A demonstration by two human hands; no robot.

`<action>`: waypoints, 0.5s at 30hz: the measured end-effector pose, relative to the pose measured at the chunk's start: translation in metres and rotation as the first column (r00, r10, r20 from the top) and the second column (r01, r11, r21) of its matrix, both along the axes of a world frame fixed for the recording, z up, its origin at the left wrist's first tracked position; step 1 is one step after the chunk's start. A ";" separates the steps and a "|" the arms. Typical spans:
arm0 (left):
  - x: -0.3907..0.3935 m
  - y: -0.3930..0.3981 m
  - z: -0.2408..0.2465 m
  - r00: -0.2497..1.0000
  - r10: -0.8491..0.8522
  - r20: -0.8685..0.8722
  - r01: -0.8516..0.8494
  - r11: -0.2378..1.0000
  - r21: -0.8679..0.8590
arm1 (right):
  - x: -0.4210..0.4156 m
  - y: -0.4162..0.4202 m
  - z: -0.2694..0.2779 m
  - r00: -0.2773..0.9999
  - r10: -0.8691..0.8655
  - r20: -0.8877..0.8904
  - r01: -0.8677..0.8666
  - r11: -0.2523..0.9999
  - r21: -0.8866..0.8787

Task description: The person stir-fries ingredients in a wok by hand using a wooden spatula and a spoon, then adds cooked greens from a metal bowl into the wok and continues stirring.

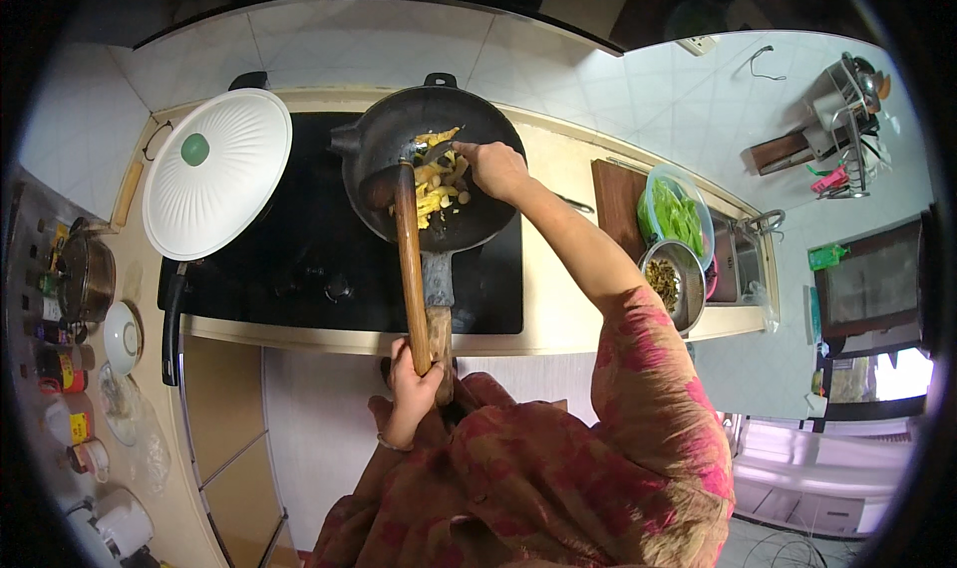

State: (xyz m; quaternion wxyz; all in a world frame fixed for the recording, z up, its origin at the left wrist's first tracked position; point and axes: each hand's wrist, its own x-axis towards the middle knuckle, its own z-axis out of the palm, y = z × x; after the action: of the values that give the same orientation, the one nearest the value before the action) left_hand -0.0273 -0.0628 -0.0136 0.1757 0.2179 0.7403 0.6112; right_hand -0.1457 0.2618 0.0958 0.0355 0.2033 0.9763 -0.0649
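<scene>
My left hand (411, 389) is wrapped around the long wooden handle (413, 269) of a cooking turner, close beside the wok's own wooden handle (439, 336). The turner reaches into a black wok (478, 220) on the cooktop; its head is hard to make out. Yellow and pale cooked pieces (434, 198) lie in the wok, some seemingly egg, with darker bits among them. Over the wok, my right hand (497, 170) is curled with its index finger stretched toward the food. A dark curved piece (441, 152) meets that fingertip; whether the hand grips it is unclear.
Left of the wok, a white pan lid (232, 172) with a green knob covers a pan with a black handle (173, 321). On the right counter are a cutting board (617, 202), a basin of green leaves (677, 213) and a metal strainer (691, 291). Jars and bowls line the left counter.
</scene>
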 end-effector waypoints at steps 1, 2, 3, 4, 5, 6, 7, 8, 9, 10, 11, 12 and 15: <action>0.000 0.000 -0.001 1.000 0.000 0.004 0.000 1.000 -0.007 | -0.003 -0.003 0.004 0.998 0.034 0.044 -0.035 0.999 0.023; 0.000 0.000 -0.002 1.000 0.001 0.008 -0.001 1.000 -0.014 | -0.004 -0.009 0.007 0.992 0.089 0.088 -0.094 0.994 0.055; 0.001 0.000 -0.003 1.000 -0.003 0.015 0.003 1.000 -0.021 | -0.005 -0.009 0.004 0.984 0.114 0.135 -0.127 0.988 0.092; 0.001 0.001 -0.004 1.000 -0.011 0.021 0.011 1.000 -0.016 | -0.006 -0.009 0.000 0.974 0.137 0.183 -0.162 0.979 0.127; 0.001 0.001 -0.004 0.999 -0.019 0.028 0.019 1.000 -0.011 | -0.007 -0.009 -0.003 0.960 0.158 0.231 -0.198 0.967 0.160; 0.000 0.001 -0.005 0.999 -0.022 0.037 0.022 1.000 -0.008 | -0.006 -0.019 0.001 0.968 0.182 0.171 -0.215 0.955 0.205; 0.000 0.001 -0.005 0.999 -0.023 0.037 0.023 1.000 0.000 | -0.010 -0.022 0.003 0.963 0.201 0.182 -0.236 0.951 0.200; 0.000 0.000 -0.004 0.999 -0.025 0.036 0.025 1.000 0.007 | -0.012 -0.024 0.003 0.956 0.220 0.193 -0.257 0.947 0.194; -0.001 0.000 -0.003 0.999 -0.030 0.033 0.030 0.999 0.015 | -0.014 -0.026 0.005 0.951 0.236 0.201 -0.275 0.943 0.190; -0.001 0.000 -0.001 0.999 -0.033 0.027 0.033 0.999 0.018 | -0.017 -0.027 0.006 0.944 0.236 0.232 -0.278 0.945 0.170; -0.001 0.000 0.001 0.999 -0.036 0.021 0.035 0.999 0.021 | -0.020 -0.028 0.009 0.941 0.237 0.243 -0.280 0.947 0.157; -0.001 0.000 0.003 0.999 -0.035 0.012 0.035 0.999 0.023 | -0.023 -0.030 0.013 0.938 0.242 0.250 -0.283 0.948 0.144; 0.001 -0.001 -0.003 0.998 -0.046 0.040 0.045 0.998 0.035 | -0.029 -0.025 0.009 0.929 0.216 0.301 -0.256 0.961 0.101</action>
State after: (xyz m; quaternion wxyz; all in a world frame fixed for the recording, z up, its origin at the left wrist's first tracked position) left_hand -0.0267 -0.0636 -0.0167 0.2010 0.2252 0.7210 0.6238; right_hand -0.1752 0.2364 0.1048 0.1701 0.0933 0.9803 0.0377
